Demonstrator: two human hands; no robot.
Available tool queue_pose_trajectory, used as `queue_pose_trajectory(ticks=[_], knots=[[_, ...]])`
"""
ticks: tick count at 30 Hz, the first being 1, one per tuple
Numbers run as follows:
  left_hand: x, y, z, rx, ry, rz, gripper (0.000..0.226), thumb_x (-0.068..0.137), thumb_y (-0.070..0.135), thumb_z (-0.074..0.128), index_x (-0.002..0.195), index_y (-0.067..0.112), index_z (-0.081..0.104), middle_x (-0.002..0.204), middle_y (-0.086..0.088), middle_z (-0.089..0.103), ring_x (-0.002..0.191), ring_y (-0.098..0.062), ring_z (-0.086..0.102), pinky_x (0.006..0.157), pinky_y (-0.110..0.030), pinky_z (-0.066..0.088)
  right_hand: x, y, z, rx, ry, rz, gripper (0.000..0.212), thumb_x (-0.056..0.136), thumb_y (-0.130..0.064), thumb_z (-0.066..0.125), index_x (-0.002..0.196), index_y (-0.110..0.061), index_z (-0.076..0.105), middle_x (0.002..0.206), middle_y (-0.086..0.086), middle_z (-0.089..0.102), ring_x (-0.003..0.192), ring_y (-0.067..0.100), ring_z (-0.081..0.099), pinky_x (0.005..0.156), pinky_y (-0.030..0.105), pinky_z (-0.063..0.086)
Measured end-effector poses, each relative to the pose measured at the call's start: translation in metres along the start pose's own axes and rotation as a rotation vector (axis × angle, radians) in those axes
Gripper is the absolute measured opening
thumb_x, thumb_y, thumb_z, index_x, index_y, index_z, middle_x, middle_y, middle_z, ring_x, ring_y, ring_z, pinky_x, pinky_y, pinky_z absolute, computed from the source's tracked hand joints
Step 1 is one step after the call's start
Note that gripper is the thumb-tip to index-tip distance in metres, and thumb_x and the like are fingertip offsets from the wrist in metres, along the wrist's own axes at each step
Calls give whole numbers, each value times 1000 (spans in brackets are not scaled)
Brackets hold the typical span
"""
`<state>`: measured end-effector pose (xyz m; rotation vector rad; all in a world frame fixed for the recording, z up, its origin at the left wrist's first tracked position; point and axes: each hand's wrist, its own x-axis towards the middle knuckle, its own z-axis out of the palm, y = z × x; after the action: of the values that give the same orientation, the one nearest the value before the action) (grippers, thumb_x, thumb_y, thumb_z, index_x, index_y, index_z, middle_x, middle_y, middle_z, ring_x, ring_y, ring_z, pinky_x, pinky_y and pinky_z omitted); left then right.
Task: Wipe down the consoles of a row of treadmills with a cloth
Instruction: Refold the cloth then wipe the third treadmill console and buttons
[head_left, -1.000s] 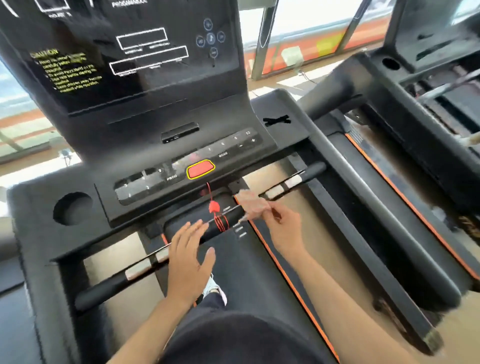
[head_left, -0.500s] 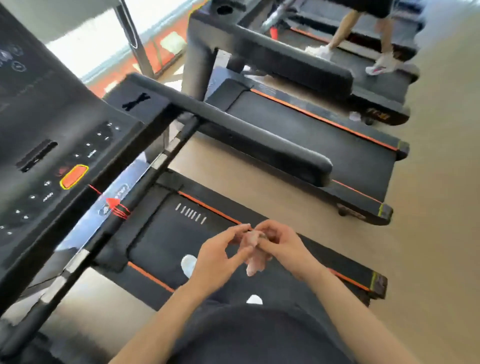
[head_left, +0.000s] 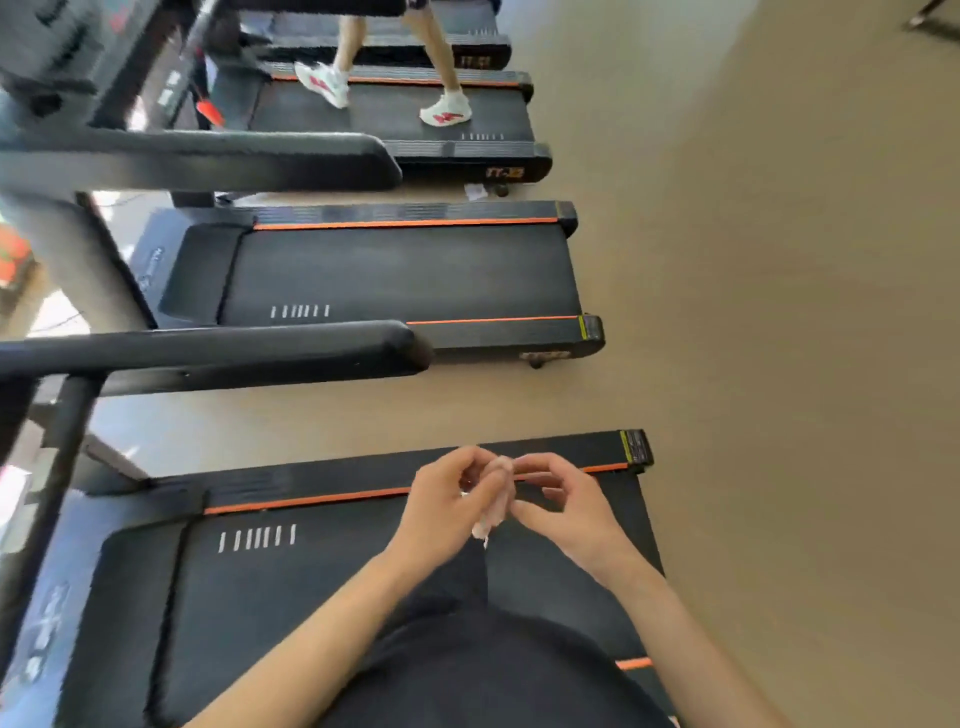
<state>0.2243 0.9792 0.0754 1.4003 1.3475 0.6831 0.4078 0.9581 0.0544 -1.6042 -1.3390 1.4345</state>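
A small crumpled pale cloth (head_left: 492, 512) hangs between my two hands over the belt of the treadmill (head_left: 291, 582) I stand on. My left hand (head_left: 449, 504) pinches the cloth's upper part with curled fingers. My right hand (head_left: 558, 504) is beside it with thumb and fingers curled toward the cloth, touching its top edge. No console is in view here. The blurred edge of another console (head_left: 57, 52) shows at the top left.
A black handrail (head_left: 218, 353) juts in from the left above my treadmill. Beyond it stands a second treadmill (head_left: 395, 270), then a third (head_left: 405, 114) on which a person in white shoes (head_left: 447, 111) walks. Tan floor (head_left: 753, 312) fills the right side.
My view has swung right, away from the console toward the row of treadmills. My hands came off the front bar and met in front of me around the cloth.
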Motion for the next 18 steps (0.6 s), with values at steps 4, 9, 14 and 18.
queue_pose_trajectory(ticks=[4,9,14,18], knots=[[58,13,13,-144,-82,-6,14,99,26,65,95,15,72,84,-7,74,80,-29,70,75,-37,57,29,2,-16,8,112,46,31,82,-22,84,108,-26,68,102,-11,72,95,1,64,82,14,49],[145,22,13,-302,-119,-47,24,103,15,57,96,-6,67,79,-4,75,73,-12,70,70,-22,53,109,-3,-49,-21,153,72,10,87,-21,79,82,-25,71,80,-3,74,78,19,69,80,43,54],[260,15,-13,-340,-65,-86,24,104,18,57,83,13,69,72,11,66,70,-4,58,69,-19,45,215,-21,-99,-173,129,127,25,83,-26,83,69,-25,62,64,-14,60,64,7,52,67,36,48],[334,16,-36,-388,-5,-130,28,103,20,58,78,16,67,72,2,63,71,-9,56,72,-20,45,307,-59,-133,-267,7,149,32,81,-16,81,65,-25,55,84,-12,71,73,6,62,70,27,49]])
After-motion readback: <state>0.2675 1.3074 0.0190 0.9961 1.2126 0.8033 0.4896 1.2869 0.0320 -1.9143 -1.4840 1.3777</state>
